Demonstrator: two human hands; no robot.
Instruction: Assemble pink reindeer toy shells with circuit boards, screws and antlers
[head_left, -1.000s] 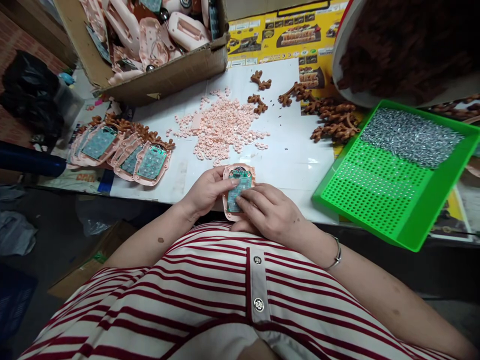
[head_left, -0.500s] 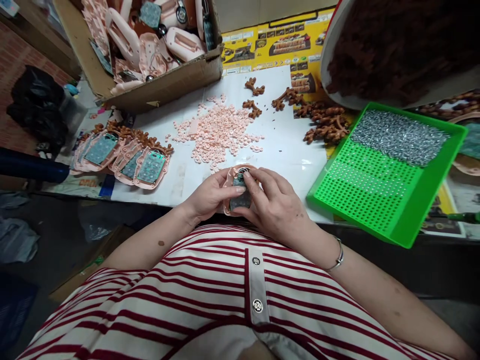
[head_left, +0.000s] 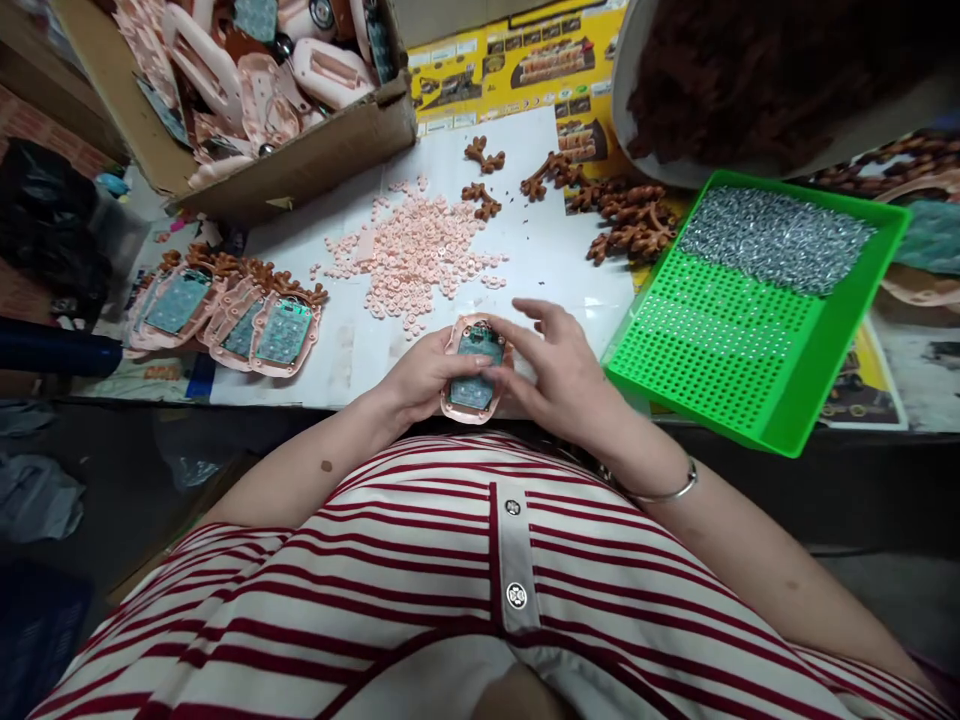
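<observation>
My left hand [head_left: 427,375] grips a pink plastic casing half [head_left: 478,410] at the table's front edge, thumb lying across the circuit board [head_left: 472,388] set inside it. My right hand [head_left: 559,370] is at the casing's right side, its fingers apart and partly raised; the thumb and index tips are close to the casing, and whether they touch it I cannot tell. Beyond the hands lies a loose pile of small pink plastic rings [head_left: 424,255]. Brown antler-shaped pieces [head_left: 480,200] lie behind and to the right of that pile.
Several pink casing halves with boards [head_left: 285,335] and brown antlers overlap at the left. A cardboard box [head_left: 337,150] of pink shells stands behind them. At the right, a green perforated tray [head_left: 810,400] holds many small screws [head_left: 780,235]; behind it is a white tub [head_left: 626,110] of brown parts.
My right hand has lifted off the casing's top and spread its fingers, uncovering more of the board. The left hand keeps its hold. The whole view has shifted slightly.
</observation>
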